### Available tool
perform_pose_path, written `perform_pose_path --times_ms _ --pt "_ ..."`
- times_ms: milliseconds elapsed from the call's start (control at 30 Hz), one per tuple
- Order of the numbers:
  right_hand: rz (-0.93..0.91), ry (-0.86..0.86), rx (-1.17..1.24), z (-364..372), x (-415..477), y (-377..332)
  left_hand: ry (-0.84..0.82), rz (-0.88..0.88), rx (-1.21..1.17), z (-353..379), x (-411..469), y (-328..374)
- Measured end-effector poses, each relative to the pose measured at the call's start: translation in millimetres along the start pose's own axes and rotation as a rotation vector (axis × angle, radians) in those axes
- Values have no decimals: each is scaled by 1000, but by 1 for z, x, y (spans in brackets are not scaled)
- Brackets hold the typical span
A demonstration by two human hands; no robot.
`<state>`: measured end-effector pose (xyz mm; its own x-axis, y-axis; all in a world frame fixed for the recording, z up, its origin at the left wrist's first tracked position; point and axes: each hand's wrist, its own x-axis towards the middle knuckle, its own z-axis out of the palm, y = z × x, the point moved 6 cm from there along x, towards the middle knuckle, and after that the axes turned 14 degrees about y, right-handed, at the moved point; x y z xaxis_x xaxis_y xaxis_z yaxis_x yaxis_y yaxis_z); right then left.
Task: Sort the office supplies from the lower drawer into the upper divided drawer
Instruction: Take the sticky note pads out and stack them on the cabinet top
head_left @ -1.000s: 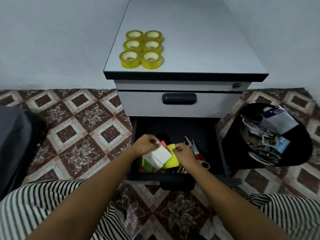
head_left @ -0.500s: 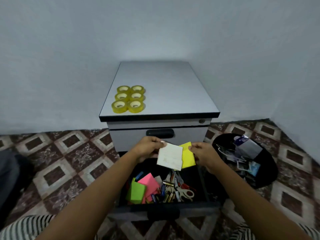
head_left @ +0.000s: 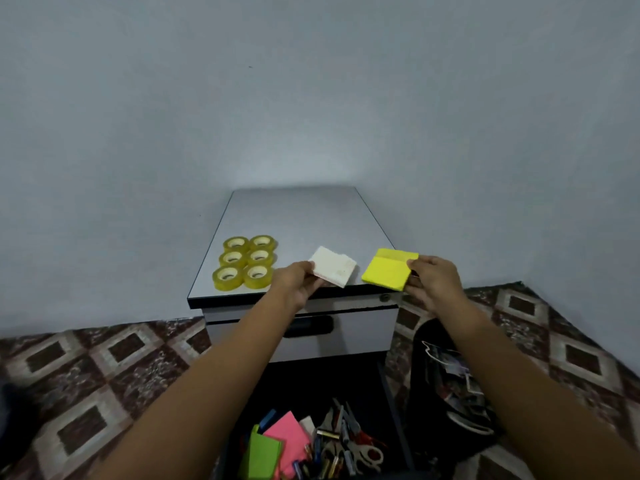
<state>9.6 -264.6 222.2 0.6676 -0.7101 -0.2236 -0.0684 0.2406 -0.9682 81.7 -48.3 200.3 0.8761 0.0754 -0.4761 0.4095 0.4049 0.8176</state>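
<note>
The left hand (head_left: 294, 284) pinches a white notepad (head_left: 332, 266), the right hand (head_left: 433, 282) a yellow sticky pad (head_left: 388, 270), above the cabinet top's (head_left: 304, 216) front edge. The upper drawer (head_left: 360, 337) is closed, and the lower drawer (head_left: 390, 403) holds unsorted supplies (head_left: 311, 448).

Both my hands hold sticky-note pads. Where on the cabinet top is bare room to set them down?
The cabinet top is bare from behind the six tape rolls back to the wall, and all along its right half, by the white pad and yellow pad. The front left corner is crowded with tape, and the lower drawer is cluttered.
</note>
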Motion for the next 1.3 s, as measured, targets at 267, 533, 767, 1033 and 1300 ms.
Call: perform_pose_path --times_ms 267,533,767,1033,1300 --pt "173 82 163 26 19 26 117 6 -30 18 5 -19" --pt "-95 163 -283 17 32 20 19 230 640 10 -3 -5" --pt "-513 196 -826 14 26 11 -6 1077 1268 30 -8 19" --pt "-862 31 -1194 53 1 7 -153 1050 1597 37 7 2" --pt "-966 -61 -1462 57 11 13 64 1183 1729 39 6 -4"
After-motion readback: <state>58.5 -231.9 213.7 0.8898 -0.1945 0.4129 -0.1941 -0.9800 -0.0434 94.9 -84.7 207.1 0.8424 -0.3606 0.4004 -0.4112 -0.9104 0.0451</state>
